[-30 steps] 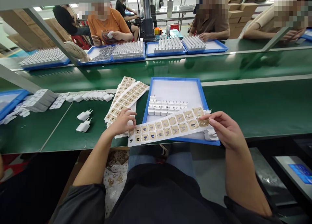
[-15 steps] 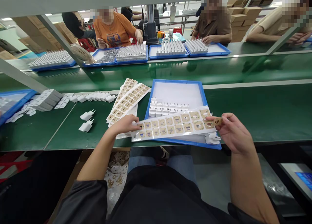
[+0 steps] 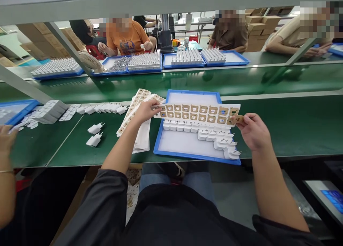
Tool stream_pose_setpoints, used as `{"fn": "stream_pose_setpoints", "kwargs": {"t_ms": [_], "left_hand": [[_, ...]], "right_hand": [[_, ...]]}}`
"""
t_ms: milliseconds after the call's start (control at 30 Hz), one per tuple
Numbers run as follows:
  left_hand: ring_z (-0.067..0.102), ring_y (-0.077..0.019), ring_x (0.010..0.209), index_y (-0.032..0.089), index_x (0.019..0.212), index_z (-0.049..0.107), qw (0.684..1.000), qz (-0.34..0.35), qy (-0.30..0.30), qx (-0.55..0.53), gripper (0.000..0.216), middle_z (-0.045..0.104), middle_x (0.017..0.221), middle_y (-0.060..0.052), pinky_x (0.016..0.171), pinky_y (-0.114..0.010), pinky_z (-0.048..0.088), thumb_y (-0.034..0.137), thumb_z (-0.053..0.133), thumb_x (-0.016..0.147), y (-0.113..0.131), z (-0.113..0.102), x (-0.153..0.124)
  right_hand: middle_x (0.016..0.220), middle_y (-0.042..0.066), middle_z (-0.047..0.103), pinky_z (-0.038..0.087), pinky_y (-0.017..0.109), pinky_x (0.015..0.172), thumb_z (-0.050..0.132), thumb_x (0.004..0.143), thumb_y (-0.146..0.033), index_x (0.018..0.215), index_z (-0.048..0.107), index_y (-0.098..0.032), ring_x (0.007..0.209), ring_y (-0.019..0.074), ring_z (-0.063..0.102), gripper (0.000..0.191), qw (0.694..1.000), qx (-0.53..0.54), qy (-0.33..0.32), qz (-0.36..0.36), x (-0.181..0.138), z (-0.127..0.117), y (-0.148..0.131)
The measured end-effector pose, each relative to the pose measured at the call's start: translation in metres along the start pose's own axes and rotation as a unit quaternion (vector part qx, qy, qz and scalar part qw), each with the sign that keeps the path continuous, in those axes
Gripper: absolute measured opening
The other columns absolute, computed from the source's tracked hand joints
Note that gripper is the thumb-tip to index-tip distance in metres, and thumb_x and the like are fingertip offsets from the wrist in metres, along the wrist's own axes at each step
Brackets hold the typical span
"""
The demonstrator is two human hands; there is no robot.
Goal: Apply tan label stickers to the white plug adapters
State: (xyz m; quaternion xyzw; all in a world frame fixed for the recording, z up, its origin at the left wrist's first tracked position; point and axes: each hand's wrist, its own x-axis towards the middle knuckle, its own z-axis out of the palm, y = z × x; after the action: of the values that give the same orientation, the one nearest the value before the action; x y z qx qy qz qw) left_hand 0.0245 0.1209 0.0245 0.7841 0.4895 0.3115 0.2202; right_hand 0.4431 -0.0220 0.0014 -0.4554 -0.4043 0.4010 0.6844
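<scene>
My left hand (image 3: 146,112) pinches the left end of a white sticker sheet (image 3: 194,112), which carries two rows of brown square adhesive stickers with cut-outs. The sheet is held up over a blue-rimmed tray (image 3: 171,154). At its right end, my right hand (image 3: 255,133) grips a small brown sticker (image 3: 239,119) between thumb and fingers; whether that sticker is still attached to the sheet I cannot tell. Below the sheet, white plug chargers (image 3: 178,126) stand in rows inside the tray, the back rows partly hidden. Under my left forearm lie more sticker sheets (image 3: 142,140).
Two loose chargers (image 3: 93,139) lie left on the green bench, with a line of chargers (image 3: 107,106) and stacked white parts (image 3: 50,111) behind. Another person's hand (image 3: 5,140) is at the left edge. Across the belt (image 3: 187,80), people sit behind filled blue trays (image 3: 144,67).
Both hands have raised the sticker sheet away from me, left hand most, uncovering the front chargers in the tray. Another person's arm has come in at the left edge.
</scene>
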Motion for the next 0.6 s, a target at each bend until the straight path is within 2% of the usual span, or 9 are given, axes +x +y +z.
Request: {"fn": "stream_pose_setpoints", "kwargs": {"t_ms": [233, 433, 600], "left_hand": [[0.067, -0.0261, 0.091, 0.021, 0.088, 0.069, 1.000, -0.003, -0.020, 0.009, 0.030, 0.076, 0.091, -0.005, 0.080, -0.034, 0.049, 0.050, 0.067, 0.080, 0.001, 0.012, 0.001], [0.068, -0.0260, 0.092, 0.021, 0.090, 0.069, 1.000, -0.006, -0.021, 0.015, 0.031, 0.075, 0.093, -0.005, 0.083, -0.034, 0.050, 0.050, 0.066, 0.082, 0.006, 0.014, 0.001], [0.069, -0.0259, 0.091, 0.021, 0.092, 0.067, 1.000, -0.009, -0.022, 0.013, 0.033, 0.076, 0.094, -0.005, 0.082, -0.034, 0.051, 0.052, 0.065, 0.082, 0.004, 0.016, 0.000]], "right_hand": [[0.084, -0.004, 0.076, 0.060, 0.030, 0.081, 0.084, 0.076, -0.038, 0.083, 0.065, -0.029, 0.086, 0.0162, 0.073, 0.022, 1.000, 0.004, 0.020, 0.006, 0.018, -0.018, 0.019], [0.077, -0.005, 0.072, 0.057, 0.026, 0.076, 0.083, 0.072, -0.036, 0.081, 0.061, -0.025, 0.080, 0.0126, 0.071, 0.026, 0.999, 0.028, 0.042, -0.002, 0.034, -0.016, 0.032], [0.078, -0.005, 0.071, 0.057, 0.025, 0.075, 0.081, 0.074, -0.032, 0.082, 0.061, -0.025, 0.080, 0.0124, 0.070, 0.023, 0.998, 0.028, 0.047, -0.008, 0.040, -0.015, 0.034]]}}
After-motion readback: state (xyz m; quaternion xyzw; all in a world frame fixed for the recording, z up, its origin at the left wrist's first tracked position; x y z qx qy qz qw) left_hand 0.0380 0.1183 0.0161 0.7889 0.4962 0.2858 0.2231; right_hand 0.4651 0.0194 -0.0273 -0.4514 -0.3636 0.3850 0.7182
